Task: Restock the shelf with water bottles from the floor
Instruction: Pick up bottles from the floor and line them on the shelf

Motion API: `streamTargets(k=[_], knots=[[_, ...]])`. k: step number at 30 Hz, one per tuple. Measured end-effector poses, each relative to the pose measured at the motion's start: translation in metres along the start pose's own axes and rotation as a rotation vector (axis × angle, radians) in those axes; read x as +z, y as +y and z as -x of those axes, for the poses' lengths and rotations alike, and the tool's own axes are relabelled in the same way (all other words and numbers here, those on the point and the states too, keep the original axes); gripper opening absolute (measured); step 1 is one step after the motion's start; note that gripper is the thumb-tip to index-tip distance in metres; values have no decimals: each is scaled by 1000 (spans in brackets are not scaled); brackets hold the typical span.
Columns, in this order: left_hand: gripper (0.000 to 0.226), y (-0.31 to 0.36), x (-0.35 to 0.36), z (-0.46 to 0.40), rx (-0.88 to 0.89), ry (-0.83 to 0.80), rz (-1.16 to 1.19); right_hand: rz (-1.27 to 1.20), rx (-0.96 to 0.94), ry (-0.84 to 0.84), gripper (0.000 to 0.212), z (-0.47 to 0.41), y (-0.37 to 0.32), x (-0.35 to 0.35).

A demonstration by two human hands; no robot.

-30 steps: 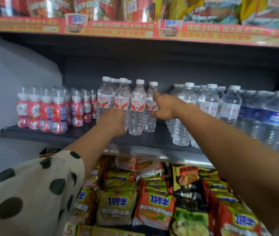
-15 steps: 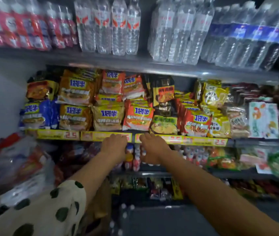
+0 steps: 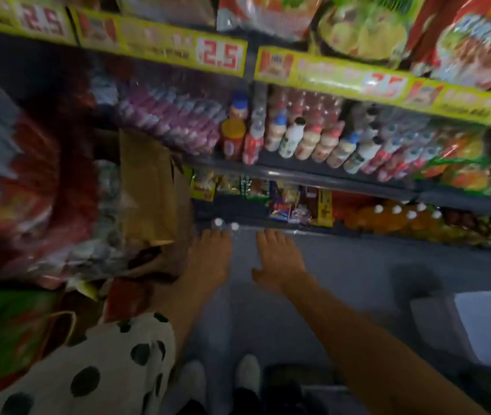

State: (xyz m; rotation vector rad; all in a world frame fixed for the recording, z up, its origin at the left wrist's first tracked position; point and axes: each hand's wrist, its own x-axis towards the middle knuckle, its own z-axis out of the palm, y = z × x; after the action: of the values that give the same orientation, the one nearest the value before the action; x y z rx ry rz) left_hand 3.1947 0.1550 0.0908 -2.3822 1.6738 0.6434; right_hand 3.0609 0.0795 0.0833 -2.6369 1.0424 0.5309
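1. The person is bending down now: half a second back both hands were hovering at the yellow price strip, and a second back they were up among the stocked bottles on the water shelf, which is no longer in view.
2. The left hand (image 3: 209,256) is reaching toward two white caps (image 3: 225,224) on the floor (image 3: 343,265), its fingertips nearly touching them; these are, I'd judge, the water bottles waiting to be shelved (blur is hiding their bodies).
3. The right hand (image 3: 278,259) is stretching out beside it, fingers straight and spread, holding nothing.
4. The left hand is likewise empty, fingers extended, not yet closing on anything.
5. So one placing round is looking finished and a fresh pickup is beginning; the grasp itself is not yet made.
6. The floor is grey and dim, running along the foot of the shelving.
7. A brown paper bag (image 3: 151,187) is standing just left of the caps, with crinkled snack packs piled further left.
8. Small drink bottles (image 3: 313,139) are lining the shelf below the yellow price strip (image 3: 328,70), and orange drinks (image 3: 388,218) are sitting lower, off to the right.
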Motion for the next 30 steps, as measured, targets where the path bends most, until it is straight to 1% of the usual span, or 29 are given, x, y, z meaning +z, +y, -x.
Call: streamTargets(k=[2,4,5,9,12,14,16,20,23,27,30], knots=[[45,0,51,-14,-74,-30,27,15,-24,-54,66,-23,4,50],[51,-3,98,-30,-108,-52,-1,16,-41,-81,65,-47,5,99],[52,-6,122,-37,-123,-107,24,22,-56,-95,66,-60,4,124],[40,-26,221,-64,-174,-158,113,59,-134,-154,65,-109,-5,222],[40,-39,282,-82,-215,-178,130,65,-193,-144,65,-153,-14,281],[41,-46,310,-96,-262,-165,163,52,-220,-119,66,-186,-22,312],[41,-53,331,-109,-270,-137,193,47,-236,-95,67,-216,-30,338],[43,-73,366,-130,-290,-103,218,120,-257,-95,72,-261,-41,381],[47,-88,384,-143,-329,-79,232,185,-265,-133,66,-282,-46,397],[48,-97,388,-152,-324,-80,198,261,-350,-114,51,-296,-44,396],[44,-96,372,-146,-334,-72,203,213,-351,-131,47,-285,-35,373]])
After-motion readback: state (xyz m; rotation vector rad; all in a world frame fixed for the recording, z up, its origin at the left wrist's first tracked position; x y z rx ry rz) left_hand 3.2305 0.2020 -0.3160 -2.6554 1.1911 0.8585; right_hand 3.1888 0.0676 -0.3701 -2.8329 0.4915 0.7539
